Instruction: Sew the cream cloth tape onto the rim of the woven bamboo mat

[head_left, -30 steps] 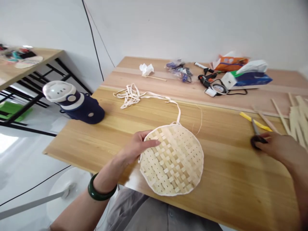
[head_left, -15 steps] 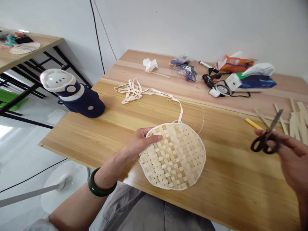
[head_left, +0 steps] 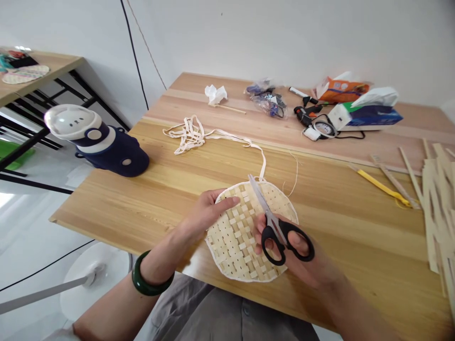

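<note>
My left hand point(head_left: 209, 213) grips the left edge of a round woven bamboo mat point(head_left: 234, 241), its thumb lying on top of the weave. White edging runs around the mat's rim. From the top of the rim a white fabric tape point(head_left: 263, 161) trails back to a loose tangle on the table. My right hand point(head_left: 295, 251) holds black-handled scissors point(head_left: 272, 220) over the mat, with fingers in the handle loops. The blades point up and away, their tips near where the tape meets the rim. They look closed or nearly so.
A navy bottle point(head_left: 117, 147) stands at the left. Along the back lie crumpled tissue point(head_left: 215, 94), plastic-bagged items point(head_left: 268, 99), a glue gun point(head_left: 304, 113) and tissue packs point(head_left: 377, 116). A yellow-handled tool point(head_left: 378, 183) and bamboo strips point(head_left: 435, 203) lie at the right.
My right hand has brought the scissors leftward from the table's right side to over the mat, near the tape. My left hand keeps its hold on the mat. The view has shifted slightly right.
</note>
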`<state>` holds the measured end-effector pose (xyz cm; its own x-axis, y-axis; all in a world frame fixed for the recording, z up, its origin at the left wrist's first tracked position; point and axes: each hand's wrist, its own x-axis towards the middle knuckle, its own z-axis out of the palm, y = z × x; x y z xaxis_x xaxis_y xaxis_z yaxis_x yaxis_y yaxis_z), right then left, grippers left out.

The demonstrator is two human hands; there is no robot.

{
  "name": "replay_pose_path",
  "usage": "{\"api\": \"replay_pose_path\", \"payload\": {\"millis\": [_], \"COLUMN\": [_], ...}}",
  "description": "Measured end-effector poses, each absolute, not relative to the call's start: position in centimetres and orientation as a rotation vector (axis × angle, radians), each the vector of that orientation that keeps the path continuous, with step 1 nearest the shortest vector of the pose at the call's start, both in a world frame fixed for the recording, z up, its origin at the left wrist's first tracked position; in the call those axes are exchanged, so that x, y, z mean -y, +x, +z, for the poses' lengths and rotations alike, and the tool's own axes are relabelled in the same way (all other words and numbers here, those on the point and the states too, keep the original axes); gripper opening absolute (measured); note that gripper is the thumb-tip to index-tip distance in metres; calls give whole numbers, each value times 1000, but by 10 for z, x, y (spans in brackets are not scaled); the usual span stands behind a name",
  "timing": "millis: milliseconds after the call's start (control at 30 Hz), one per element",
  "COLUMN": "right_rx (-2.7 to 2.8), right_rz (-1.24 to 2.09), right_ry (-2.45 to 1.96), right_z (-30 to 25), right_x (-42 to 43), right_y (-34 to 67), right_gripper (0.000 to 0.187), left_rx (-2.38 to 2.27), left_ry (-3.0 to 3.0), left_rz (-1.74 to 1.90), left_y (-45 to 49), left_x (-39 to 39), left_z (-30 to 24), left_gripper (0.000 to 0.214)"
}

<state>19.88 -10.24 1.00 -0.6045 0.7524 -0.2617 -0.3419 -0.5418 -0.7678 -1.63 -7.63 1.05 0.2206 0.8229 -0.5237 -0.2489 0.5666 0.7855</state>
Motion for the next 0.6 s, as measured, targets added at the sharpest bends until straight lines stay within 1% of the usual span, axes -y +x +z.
{"api": "replay_pose_path", "payload": {"millis": [67, 233, 300, 367, 500, 600], "right_rx": [941, 1053, 1075, 1117, 1266, 1321], "right_rz": [2154, 2255, 2268, 2206, 2038, 1995], "right_ry": [-811, -909, -975, -1051, -1156, -1222], "right_z": [11, 14, 16, 18, 21, 24], "right_x": [101, 100, 103, 107, 112, 113], "right_y": [199, 208, 210, 209, 208, 209], "right_gripper": [41, 47, 46, 44, 51, 50], "left_rx": [-1113, -1088, -1089, -1089, -1105, -1090], "left_ry": [616, 642, 652, 647, 642, 637], "left_rz": [816, 823, 825, 823, 818, 824], "left_y": [-16, -17, -18, -18, -17, -15], "left_x": [76, 76, 77, 77, 77, 77], "left_z": [9, 8, 8, 7, 6, 5], "left_gripper": [24, 24, 24, 26, 28, 28]}}
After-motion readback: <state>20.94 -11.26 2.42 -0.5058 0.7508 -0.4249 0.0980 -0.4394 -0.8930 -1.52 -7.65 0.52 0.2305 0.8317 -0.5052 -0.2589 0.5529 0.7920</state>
